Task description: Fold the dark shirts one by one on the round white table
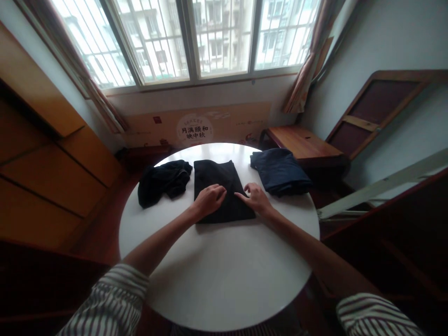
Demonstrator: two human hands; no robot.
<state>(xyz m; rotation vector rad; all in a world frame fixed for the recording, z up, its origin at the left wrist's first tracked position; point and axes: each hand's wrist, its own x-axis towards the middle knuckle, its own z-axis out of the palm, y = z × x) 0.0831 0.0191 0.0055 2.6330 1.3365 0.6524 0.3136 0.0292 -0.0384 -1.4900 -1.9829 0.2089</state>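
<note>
Daylight from a wide barred window (210, 37) along the top of the frame falls on a round white surface (224, 275) that fills the middle and lower part of the view. Below the window, a printed cardboard panel (198, 125) leans against the wall. At upper right stands a low wooden bench (303, 142), with a framed board (378, 109) propped on the wall behind it. Wooden cabinets (52, 163) run down the left edge.

On the surface, a folded black garment (219, 184) lies flat at the centre of the frame, a neat rectangle whose long axis runs from the near edge away toward the window, leaning slightly to the left at its far end. To its left, just beside it, sits a crumpled black garment (163, 182). To its right, a little apart, a folded navy garment (280, 171) rests near the surface's far right rim. Nothing lies between the hands and the black rectangle.

The left hand (209, 199) rests on the near left part of the folded black garment, fingers curled loosely downward, pressing rather than gripping. The right hand (256, 197) sits at the garment's right edge, fingers spread and bent, fingertips touching the cloth; its grip is loose and clasps nothing. Both forearms reach in from striped sleeves (115, 298) at the bottom corners.
</note>
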